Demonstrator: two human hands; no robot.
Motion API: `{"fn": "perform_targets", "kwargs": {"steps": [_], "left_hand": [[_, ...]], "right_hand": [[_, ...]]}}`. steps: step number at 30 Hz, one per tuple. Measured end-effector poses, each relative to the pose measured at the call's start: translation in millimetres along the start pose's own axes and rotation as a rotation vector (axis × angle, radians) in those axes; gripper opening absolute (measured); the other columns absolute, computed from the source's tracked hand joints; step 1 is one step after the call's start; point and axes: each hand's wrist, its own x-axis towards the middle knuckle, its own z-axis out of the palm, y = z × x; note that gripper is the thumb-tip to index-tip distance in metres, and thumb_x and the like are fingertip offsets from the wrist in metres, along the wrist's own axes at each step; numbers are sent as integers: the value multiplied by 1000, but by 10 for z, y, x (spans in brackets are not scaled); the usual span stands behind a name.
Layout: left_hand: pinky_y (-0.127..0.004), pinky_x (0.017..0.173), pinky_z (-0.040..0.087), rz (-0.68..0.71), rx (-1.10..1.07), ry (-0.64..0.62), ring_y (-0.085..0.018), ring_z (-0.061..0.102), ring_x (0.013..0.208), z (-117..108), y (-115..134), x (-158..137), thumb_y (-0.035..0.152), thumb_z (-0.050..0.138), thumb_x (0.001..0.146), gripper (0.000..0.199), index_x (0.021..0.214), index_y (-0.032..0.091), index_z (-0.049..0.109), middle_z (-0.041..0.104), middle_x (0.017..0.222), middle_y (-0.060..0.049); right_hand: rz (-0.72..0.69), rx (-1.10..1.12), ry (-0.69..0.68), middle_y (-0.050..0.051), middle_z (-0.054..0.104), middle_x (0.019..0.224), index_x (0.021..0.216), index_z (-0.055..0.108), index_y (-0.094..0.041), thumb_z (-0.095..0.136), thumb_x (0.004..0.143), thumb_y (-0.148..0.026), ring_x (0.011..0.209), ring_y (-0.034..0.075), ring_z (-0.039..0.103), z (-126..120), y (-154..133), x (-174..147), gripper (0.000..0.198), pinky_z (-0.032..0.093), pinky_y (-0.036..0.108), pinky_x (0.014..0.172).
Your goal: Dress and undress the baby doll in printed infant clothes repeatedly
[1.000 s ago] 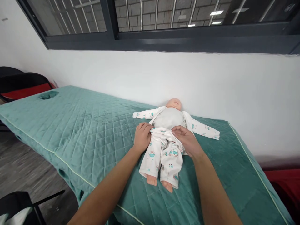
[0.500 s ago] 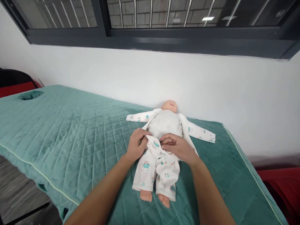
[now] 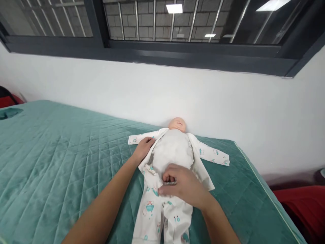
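A baby doll (image 3: 177,124) lies on its back, its round white torso (image 3: 172,149) bare between the parted fronts of a white printed baby jacket (image 3: 213,156). My left hand (image 3: 145,148) is closed at the edge of the jacket's left front, beside the sleeve. Lower down, my right hand (image 3: 184,184) is curled over the waist of the printed baby trousers (image 3: 149,210), thumb and fingers pinched at the waistband. Something thin and striped shows between those fingers; I cannot tell what it is. The trouser hems run out of the bottom of the view.
A green quilted cover (image 3: 76,162) spreads over the bed under the doll, with a hole at the far left. Behind stands a white wall (image 3: 101,88) below a dark-framed barred window (image 3: 162,54). A red chair (image 3: 304,206) is at the right edge.
My left hand has left the trouser waist and moved up to the jacket edge. My right hand stays at the waistband, now more tightly curled. The view has tilted up and shifted right.
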Motion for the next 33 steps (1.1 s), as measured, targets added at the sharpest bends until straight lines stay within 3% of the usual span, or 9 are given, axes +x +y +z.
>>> {"fn": "perform_targets", "kwargs": {"steps": [7,11,15,18,20,24,28,31,33], "left_hand": [[-26,62,45,-150,-297,-165,-16,59,67,-138,-41,-70,54,76,67,46,90,16,67,69,80,-2],[-26,60,42,-151,-230,30,-15,58,64,-367,-138,7,46,76,65,37,85,17,65,67,78,-1],[-30,65,40,-77,238,240,-20,60,68,-488,-236,5,32,65,73,17,84,20,66,64,73,-1],[-34,73,43,86,483,398,-25,62,79,-443,-227,-75,22,58,75,17,89,23,66,64,78,-4],[-35,80,45,240,391,420,-24,62,86,-366,-163,-164,22,56,77,16,89,23,66,65,84,-5],[-30,67,47,235,-21,-63,-17,57,68,-217,73,-407,35,60,83,17,90,22,68,63,72,-1],[-27,60,39,235,7,-636,-14,48,65,-206,330,-586,40,68,81,23,92,21,74,64,80,-2],[-24,59,34,220,64,-810,-12,42,65,-240,414,-622,40,72,77,24,86,18,72,57,76,0],[-23,57,31,155,39,-770,-10,40,63,-237,389,-622,41,74,76,26,79,16,68,51,69,3]], "right_hand": [[61,68,-20,-5,43,69,65,44,-21,78,73,-39,66,12,38,2,14,5,39,29,27,59],[61,263,-55,-4,44,73,72,51,-21,72,79,-36,69,12,41,-45,80,-26,27,33,26,62],[68,465,-31,-3,53,77,88,62,-21,74,80,-38,71,13,47,-86,192,-31,22,36,26,64],[45,593,55,-2,58,78,91,65,-21,78,78,-38,71,12,49,-94,251,-13,25,37,26,66],[39,644,103,-3,57,75,90,66,-21,79,77,-38,69,11,48,-85,263,6,25,36,25,66],[69,687,189,-4,54,71,91,66,-22,80,76,-40,64,10,46,-48,267,48,27,34,24,61],[76,711,251,-3,58,71,92,66,-22,81,74,-43,62,12,48,-2,281,85,32,35,25,59],[71,714,276,-1,63,75,92,66,-22,81,74,-42,62,12,49,36,268,100,31,35,25,58],[73,709,278,-1,64,76,91,68,-22,81,73,-41,62,11,49,43,252,97,29,35,25,58]]}}
